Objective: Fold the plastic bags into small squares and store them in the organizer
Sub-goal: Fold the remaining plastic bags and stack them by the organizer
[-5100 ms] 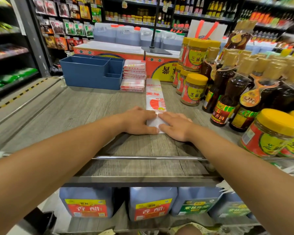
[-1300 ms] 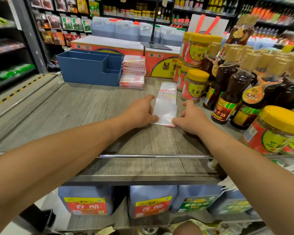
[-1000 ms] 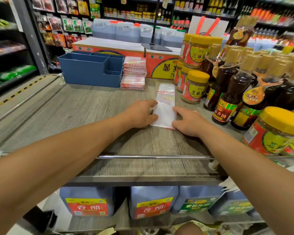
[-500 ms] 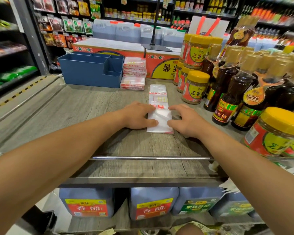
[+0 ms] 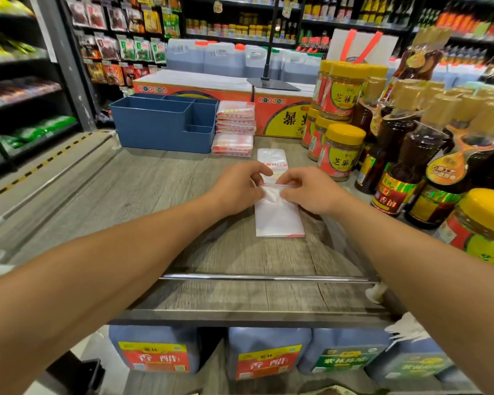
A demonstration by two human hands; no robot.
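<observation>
A clear plastic bag (image 5: 277, 215) with red print lies as a long narrow strip on the wooden shelf top (image 5: 160, 195). My left hand (image 5: 237, 186) and my right hand (image 5: 308, 192) pinch a red-edged fold of it at mid-length, lifted slightly above the strip. The bag's far end (image 5: 271, 159) lies flat beyond my fingers. The blue organizer (image 5: 166, 124) stands at the back left. Its compartments show nothing inside from here.
A stack of folded bags (image 5: 234, 128) leans beside the organizer. Yellow-lidded jars (image 5: 340, 149) and dark sauce bottles (image 5: 405, 166) crowd the right side. Red cartons (image 5: 280, 115) stand behind. A metal rail (image 5: 265, 277) runs along the front edge, with jugs (image 5: 268, 354) below.
The bag was pressed flat as a long strip half a second ago. Both hands have since taken a fold at mid-length and raised it, and the near part of the strip lies uncovered.
</observation>
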